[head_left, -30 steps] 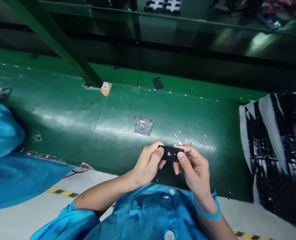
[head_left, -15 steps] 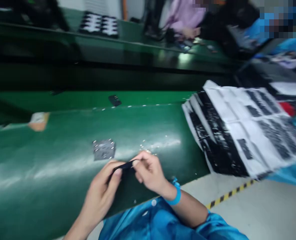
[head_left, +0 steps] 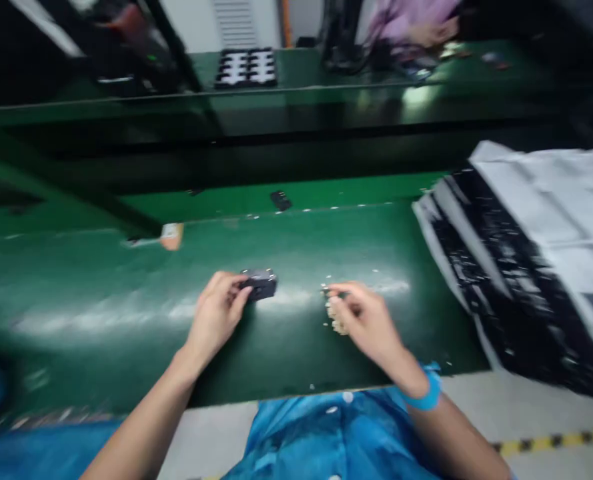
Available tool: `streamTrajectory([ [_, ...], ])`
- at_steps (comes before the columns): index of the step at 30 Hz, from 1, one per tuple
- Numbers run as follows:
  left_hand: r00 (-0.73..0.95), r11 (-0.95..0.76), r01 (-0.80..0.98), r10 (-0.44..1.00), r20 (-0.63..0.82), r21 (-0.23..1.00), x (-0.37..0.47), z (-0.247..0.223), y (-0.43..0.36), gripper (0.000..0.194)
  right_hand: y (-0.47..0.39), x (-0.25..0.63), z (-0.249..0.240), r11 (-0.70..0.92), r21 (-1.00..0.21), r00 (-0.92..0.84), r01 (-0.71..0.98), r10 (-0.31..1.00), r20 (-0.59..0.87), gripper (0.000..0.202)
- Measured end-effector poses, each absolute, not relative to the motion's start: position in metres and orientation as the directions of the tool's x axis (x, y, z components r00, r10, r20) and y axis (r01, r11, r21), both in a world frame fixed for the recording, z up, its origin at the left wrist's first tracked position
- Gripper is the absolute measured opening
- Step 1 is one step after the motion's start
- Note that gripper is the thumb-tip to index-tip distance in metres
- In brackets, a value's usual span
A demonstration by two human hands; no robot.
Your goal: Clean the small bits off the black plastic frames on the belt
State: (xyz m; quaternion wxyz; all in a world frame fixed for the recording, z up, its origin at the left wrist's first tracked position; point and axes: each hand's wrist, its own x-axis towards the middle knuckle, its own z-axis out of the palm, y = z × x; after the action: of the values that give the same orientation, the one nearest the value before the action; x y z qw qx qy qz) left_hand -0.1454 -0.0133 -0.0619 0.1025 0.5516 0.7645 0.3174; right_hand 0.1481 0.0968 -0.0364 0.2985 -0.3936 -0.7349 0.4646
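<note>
My left hand [head_left: 221, 303] pinches a flat black plastic part [head_left: 263, 289] by its left edge, low over the green table. Behind its upper edge shows a strip of a grey plate [head_left: 262, 273] with bright spots at its corners; whether the two touch I cannot tell. On the right, my right hand [head_left: 369, 319] is at a small heap of cream-coloured bits [head_left: 339, 325], thumb and forefinger closed together. What lies between those fingertips is too small to make out. A blue band circles the right wrist.
Large white-and-black sheets [head_left: 506, 267] are stacked on the right. Farther back lie a small black part [head_left: 280, 200] and an orange-and-white block [head_left: 171, 236]. A green post [head_left: 91, 193] slants at the left. Across the gap, another bench holds black trays [head_left: 246, 68], near a person in pink.
My hands have moved apart. The left carried the black part forward to the grey plate; the right let go of it and moved to the cream bits. The view turned left.
</note>
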Motion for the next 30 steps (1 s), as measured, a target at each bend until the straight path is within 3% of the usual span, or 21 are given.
streamTrajectory([
  [2,-0.348,0.173,0.806,0.912,0.218,0.565,-0.147,-0.066,-0.014,0.017,0.114,0.163,-0.04,0.239,-0.919,-0.484,0.315,0.873,0.062,0.017],
  [6,-0.35,0.19,0.844,0.904,0.246,0.501,-0.149,-0.064,-0.021,0.015,0.139,0.19,-0.045,0.278,-0.816,-0.341,0.506,0.934,0.107,0.027],
  [12,-0.35,0.23,0.869,0.911,0.216,0.438,-0.161,-0.052,-0.024,0.01,0.156,0.207,-0.056,0.302,-0.743,-0.347,0.597,0.932,0.1,0.03],
  [18,-0.278,0.164,0.855,0.946,0.166,0.493,-0.159,-0.025,-0.004,0.02,0.128,0.196,-0.04,0.394,-0.778,-0.394,0.49,0.896,0.205,0.018],
  [20,-0.282,0.187,0.868,0.948,0.146,0.46,-0.157,-0.018,0.013,0.02,0.115,0.197,-0.02,0.395,-0.803,-0.42,0.447,0.885,0.201,0.017],
  [25,-0.073,0.016,0.883,0.992,0.103,0.47,-0.141,-0.008,0.072,0.019,0.091,0.247,0.058,0.389,-0.867,-0.456,0.312,0.862,0.223,0.014],
  [27,-0.009,-0.04,0.873,0.995,0.096,0.487,-0.126,-0.003,0.086,0.022,0.088,0.289,0.085,0.452,-0.764,-0.359,0.46,0.882,0.306,0.016],
  [30,0.057,-0.094,0.858,0.995,0.088,0.505,-0.106,0.002,0.098,0.029,0.105,0.353,0.094,0.319,-0.421,-0.104,0.849,0.883,0.459,0.02],
])
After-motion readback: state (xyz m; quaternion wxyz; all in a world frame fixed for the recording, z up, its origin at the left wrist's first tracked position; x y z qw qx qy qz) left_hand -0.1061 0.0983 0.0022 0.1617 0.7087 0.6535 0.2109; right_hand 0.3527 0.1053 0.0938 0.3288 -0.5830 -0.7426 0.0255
